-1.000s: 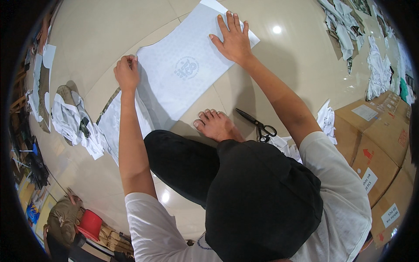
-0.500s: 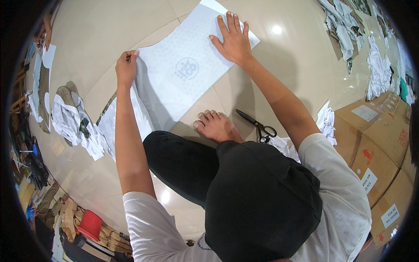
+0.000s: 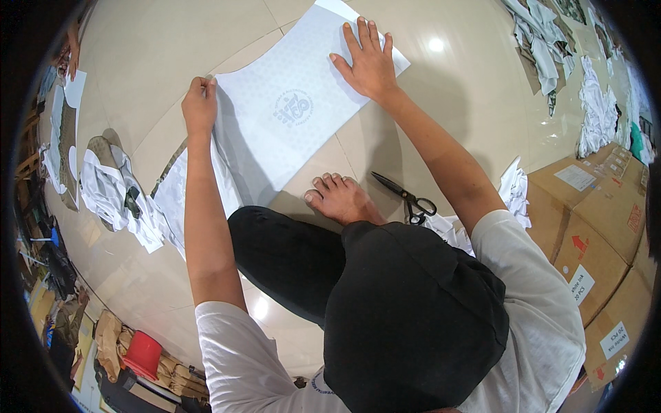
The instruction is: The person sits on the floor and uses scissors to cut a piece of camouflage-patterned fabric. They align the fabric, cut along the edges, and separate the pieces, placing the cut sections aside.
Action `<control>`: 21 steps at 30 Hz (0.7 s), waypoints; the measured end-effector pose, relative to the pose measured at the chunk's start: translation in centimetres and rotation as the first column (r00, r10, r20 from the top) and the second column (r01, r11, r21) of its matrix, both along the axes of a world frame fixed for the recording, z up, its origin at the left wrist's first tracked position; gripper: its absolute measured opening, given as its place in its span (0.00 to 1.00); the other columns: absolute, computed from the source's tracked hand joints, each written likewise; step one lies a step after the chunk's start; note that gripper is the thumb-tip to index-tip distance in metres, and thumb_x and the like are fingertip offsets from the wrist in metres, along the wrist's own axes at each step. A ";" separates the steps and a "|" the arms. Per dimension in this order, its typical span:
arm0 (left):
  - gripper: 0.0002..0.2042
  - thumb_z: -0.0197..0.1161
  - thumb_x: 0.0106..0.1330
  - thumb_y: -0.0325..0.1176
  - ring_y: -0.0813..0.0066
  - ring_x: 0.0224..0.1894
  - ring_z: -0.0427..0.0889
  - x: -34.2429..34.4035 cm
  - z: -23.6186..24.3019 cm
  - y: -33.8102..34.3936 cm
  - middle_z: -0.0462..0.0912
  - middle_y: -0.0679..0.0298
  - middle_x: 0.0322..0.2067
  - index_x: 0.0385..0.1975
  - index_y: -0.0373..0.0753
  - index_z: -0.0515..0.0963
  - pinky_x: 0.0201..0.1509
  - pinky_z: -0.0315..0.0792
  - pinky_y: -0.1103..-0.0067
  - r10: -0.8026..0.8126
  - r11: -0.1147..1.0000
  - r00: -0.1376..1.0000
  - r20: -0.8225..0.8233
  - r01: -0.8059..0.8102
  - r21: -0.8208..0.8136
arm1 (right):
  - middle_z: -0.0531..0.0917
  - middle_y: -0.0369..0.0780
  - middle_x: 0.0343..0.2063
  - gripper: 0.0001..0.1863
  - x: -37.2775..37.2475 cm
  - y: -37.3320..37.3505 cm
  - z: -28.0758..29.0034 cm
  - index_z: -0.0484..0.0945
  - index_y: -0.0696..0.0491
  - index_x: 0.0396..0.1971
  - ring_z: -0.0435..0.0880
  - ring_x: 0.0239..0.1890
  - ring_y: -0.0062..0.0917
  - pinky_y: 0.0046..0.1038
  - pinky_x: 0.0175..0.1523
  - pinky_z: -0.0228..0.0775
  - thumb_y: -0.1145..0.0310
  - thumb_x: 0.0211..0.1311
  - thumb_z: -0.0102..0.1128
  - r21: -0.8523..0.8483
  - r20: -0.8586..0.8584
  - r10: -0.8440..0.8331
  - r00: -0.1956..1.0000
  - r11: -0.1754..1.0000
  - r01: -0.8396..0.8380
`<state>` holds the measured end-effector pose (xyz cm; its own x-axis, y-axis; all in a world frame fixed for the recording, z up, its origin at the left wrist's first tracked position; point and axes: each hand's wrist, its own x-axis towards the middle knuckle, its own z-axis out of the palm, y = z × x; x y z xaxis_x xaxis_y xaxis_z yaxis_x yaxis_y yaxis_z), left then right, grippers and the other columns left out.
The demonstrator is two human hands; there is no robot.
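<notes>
A white sheet (image 3: 275, 141) with a faint grey-blue round emblem lies on the floor in front of me; I cannot tell whether it is fabric or paper. My right hand (image 3: 372, 69) rests flat near its far right edge, fingers spread. At the far left corner my left hand (image 3: 200, 107) pinches the sheet's edge. A paler layer (image 3: 224, 175) folds down beside my left forearm, its lower part hidden by the arm and my knee. Black-handled scissors (image 3: 406, 198) lie on the floor to the right of my bare foot (image 3: 342, 199), touched by neither hand.
Crumpled white and camouflage cloth (image 3: 124, 193) lies to the left, with more cloth scraps (image 3: 540, 48) at the far right. Cardboard boxes (image 3: 592, 227) stand close on my right. A red container (image 3: 143, 354) is at lower left. Another person's hand (image 3: 74, 58) shows at far left.
My hands stay almost in place, the left still pinching the corner, which has shifted very slightly. At lower left, another person's dark-clothed figure and arm have come further into view.
</notes>
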<state>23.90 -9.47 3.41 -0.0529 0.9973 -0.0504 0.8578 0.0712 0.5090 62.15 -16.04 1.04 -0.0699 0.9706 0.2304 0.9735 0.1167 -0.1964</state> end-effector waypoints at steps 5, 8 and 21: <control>0.12 0.61 0.76 0.45 0.53 0.40 0.87 0.8 -0.4 -0.6 0.88 0.57 0.37 0.42 0.43 0.79 0.44 0.77 0.60 -0.036 0.985 0.979 -0.199 0.069 0.161 | 0.61 0.54 0.78 0.36 -1.5 0.0 0.9 0.68 0.49 0.75 0.55 0.80 0.53 0.70 0.76 0.43 0.42 0.76 0.54 -0.009 0.024 0.010 1.000 1.000 -0.009; 0.13 0.60 0.76 0.47 0.54 0.44 0.87 1.3 -0.6 -1.4 0.88 0.60 0.40 0.44 0.44 0.79 0.48 0.75 0.56 0.037 0.983 0.959 -0.282 0.016 0.183 | 0.61 0.47 0.79 0.31 -5.3 0.0 2.3 0.72 0.39 0.73 0.56 0.80 0.52 0.68 0.77 0.44 0.43 0.76 0.53 -0.030 -0.021 0.278 0.960 0.960 -0.279; 0.16 0.62 0.74 0.49 0.53 0.51 0.83 2.9 -2.6 -2.9 0.86 0.58 0.45 0.46 0.41 0.80 0.61 0.66 0.52 0.200 0.922 0.957 -0.212 -0.110 0.371 | 0.57 0.46 0.81 0.31 -13.2 3.3 1.3 0.69 0.32 0.76 0.53 0.82 0.45 0.66 0.78 0.41 0.38 0.78 0.49 -0.048 0.057 0.478 0.877 0.878 -0.476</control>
<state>26.83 -12.38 0.77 -0.1742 0.9258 0.3355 0.9500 0.0684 0.3045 48.91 -12.74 2.35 -0.5398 0.8225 0.1793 0.8122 0.5649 -0.1461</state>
